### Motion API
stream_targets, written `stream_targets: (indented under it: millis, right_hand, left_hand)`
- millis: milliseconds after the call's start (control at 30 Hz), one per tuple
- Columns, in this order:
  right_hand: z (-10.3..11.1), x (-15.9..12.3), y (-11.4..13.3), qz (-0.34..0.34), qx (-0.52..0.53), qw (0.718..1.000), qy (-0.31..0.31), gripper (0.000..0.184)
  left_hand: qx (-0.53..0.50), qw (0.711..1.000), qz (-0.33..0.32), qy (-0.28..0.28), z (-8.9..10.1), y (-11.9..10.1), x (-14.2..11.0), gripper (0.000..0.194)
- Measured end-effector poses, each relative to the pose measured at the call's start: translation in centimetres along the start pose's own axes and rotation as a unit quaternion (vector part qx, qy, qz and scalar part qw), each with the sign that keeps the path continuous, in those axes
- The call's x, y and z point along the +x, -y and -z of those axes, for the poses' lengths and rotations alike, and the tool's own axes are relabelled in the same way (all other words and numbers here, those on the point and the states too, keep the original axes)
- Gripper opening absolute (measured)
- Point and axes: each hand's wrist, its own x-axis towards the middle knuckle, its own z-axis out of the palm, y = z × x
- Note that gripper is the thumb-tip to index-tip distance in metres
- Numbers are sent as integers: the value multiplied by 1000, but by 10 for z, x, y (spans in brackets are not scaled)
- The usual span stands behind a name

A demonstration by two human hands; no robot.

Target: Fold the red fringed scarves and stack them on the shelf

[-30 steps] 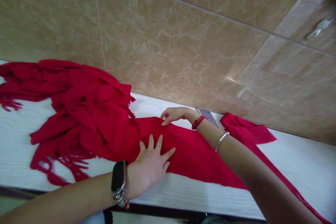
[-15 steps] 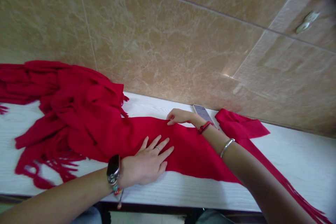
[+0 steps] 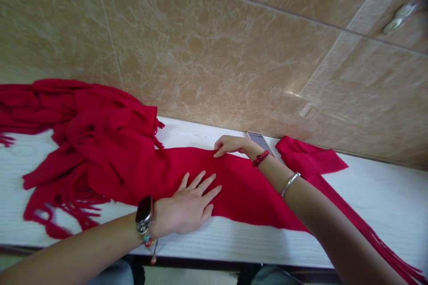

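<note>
A red fringed scarf (image 3: 247,191) lies spread along the white tabletop, its left part running into a rumpled heap of red cloth (image 3: 110,142). My left hand (image 3: 190,205) rests flat on the scarf near its front edge, fingers spread; a watch (image 3: 144,213) is on that wrist. At the scarf's back edge, my right hand (image 3: 228,144) pinches the cloth between thumb and fingers. Past my right forearm, a folded red end (image 3: 307,156) lies at the back, and a fringed strip (image 3: 374,242) trails to the front right corner.
A phone (image 3: 260,141) lies by the wall behind my right wrist. The brown marbled tile wall (image 3: 207,53) rises along the table's back edge, with a metal handle (image 3: 399,18) at upper right. The white table (image 3: 267,249) has its front edge close to me.
The view has shifted slightly. My right hand has its fingertips closed a little more firmly on the scarf's back edge; my left hand stays flat in place.
</note>
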Motion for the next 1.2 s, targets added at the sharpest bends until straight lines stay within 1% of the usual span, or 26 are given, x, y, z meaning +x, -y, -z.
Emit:
stream_targets:
  millis: [133, 233, 300, 367, 533, 600, 667, 767, 833, 900, 967, 1100, 1200]
  right_hand:
    - [4, 4, 14, 11, 14, 998, 53, 32]
    - [5, 13, 30, 7, -11, 996, 88, 27]
    - [6, 18, 37, 4, -32, 996, 85, 18]
    - [6, 20, 41, 3, -51, 996, 69, 14]
    - [3, 18, 37, 1, -73, 997, 39, 20]
    - [1, 15, 33, 6, -74, 997, 30, 23]
    - [0, 10, 27, 15, -72, 997, 23, 26]
    - [2, -2, 12, 21, -75, 997, 20, 31]
    - [4, -11, 0, 15, -86, 996, 20, 33]
    - [4, -18, -12, 7, -101, 995, 16, 26]
    - [1, -23, -21, 3, -115, 993, 1, 19]
    - [-9, -31, -27, -2, -143, 988, -57, 23]
    - [-15, -37, -26, -7, -160, 983, -85, 27]
  left_hand:
    - [0, 1000, 3, 12, 2, 0, 0, 50]
    - [-4, 1000, 6, 11, 3, -1, 0, 49]
    - [-7, 1000, 9, 8, 4, -1, -1, 49]
    - [-11, 1000, 15, 9, 5, -1, -1, 48]
    - [2, 1000, 9, 18, 8, 5, 1, 48]
    - [17, 1000, -10, -2, 8, 9, 3, 46]
    - [38, 998, -26, -46, 6, 12, 7, 45]
    - [72, 989, -24, -124, 2, 14, 13, 49]
    - [80, 986, -18, -144, 0, 15, 17, 50]
    - [75, 987, -24, -140, -2, 16, 20, 48]
    - [61, 990, -41, -122, -3, 18, 23, 48]
    - [31, 996, -56, -61, -5, 22, 26, 49]
    - [33, 997, -50, -38, -3, 24, 26, 48]
